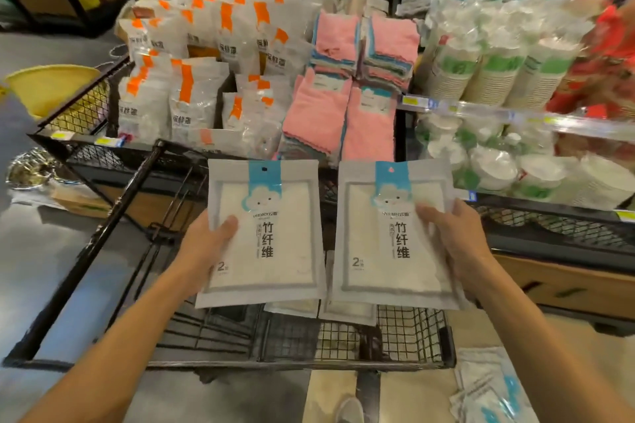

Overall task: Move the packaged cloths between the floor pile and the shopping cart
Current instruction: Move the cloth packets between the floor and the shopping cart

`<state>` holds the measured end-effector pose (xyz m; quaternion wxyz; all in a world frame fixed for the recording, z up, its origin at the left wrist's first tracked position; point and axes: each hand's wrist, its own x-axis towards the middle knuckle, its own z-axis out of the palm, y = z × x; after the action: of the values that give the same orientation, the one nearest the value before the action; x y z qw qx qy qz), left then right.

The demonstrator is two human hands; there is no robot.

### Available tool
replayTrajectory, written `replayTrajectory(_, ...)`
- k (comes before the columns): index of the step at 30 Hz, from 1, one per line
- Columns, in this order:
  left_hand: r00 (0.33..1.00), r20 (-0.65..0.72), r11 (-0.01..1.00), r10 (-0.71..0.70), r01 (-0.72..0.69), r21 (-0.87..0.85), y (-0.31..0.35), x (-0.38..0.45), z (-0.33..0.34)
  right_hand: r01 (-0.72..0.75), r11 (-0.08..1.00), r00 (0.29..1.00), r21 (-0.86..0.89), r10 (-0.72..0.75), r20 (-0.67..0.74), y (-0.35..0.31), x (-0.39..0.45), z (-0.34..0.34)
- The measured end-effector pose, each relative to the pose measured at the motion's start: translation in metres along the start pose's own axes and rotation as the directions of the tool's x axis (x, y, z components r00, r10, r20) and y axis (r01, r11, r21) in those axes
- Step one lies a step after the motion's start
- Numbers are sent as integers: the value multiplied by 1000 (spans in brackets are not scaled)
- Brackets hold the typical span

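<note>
I hold two flat white cloth packets with blue header strips side by side above the black wire shopping cart (395,336). My left hand (206,244) grips the left packet (271,251) at its left edge, thumb on its front. The right packet (378,251) is gripped at its right edge by my right hand (450,237), thumb on the front too. More packets of the same kind (347,311) lie in the cart under the two held ones. A floor pile of packets (488,391) lies at the bottom right beside the cart.
Beyond the cart stands a black mesh display bin (86,110) holding orange-marked white bags (192,93) and stacked pink cloths (343,113). Stacks of paper cups and bowls (498,79) fill the right-hand shelf. A yellow basin (44,86) sits at the left. My shoe (350,409) is below.
</note>
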<state>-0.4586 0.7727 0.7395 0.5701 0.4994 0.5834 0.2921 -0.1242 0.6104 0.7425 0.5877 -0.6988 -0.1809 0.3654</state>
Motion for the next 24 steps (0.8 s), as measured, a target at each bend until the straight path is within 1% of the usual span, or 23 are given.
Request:
replayTrajectory(5, 996, 27, 996, -80, 79, 33, -37, 40, 10, -47, 998, 998, -45, 45, -46, 41, 37, 4)
replayTrajectory(10, 988, 81, 985, -128, 117, 129, -86, 90, 21, -140, 989, 986, -46, 135, -95, 98, 60, 18)
replayTrajectory(13, 976, 128, 975, -178, 157, 159, -123, 122, 23, -200, 979, 976, -46, 195, -93, 134, 71, 34)
replayTrajectory(16, 959, 122, 962, -258, 242, 128, -167, 150, 28, -254, 966, 964, -54, 248, -94, 177, 83, 46)
replayTrajectory(21, 954, 119, 960, -277, 267, 87, -242, 200, 44, -331, 942, 939, -56, 323, -116, 255, 115, 64)
replayTrajectory(24, 942, 110, 947, -317, 309, 81, -281, 226, 59, -364, 928, 925, -74, 352, -141, 297, 137, 68)
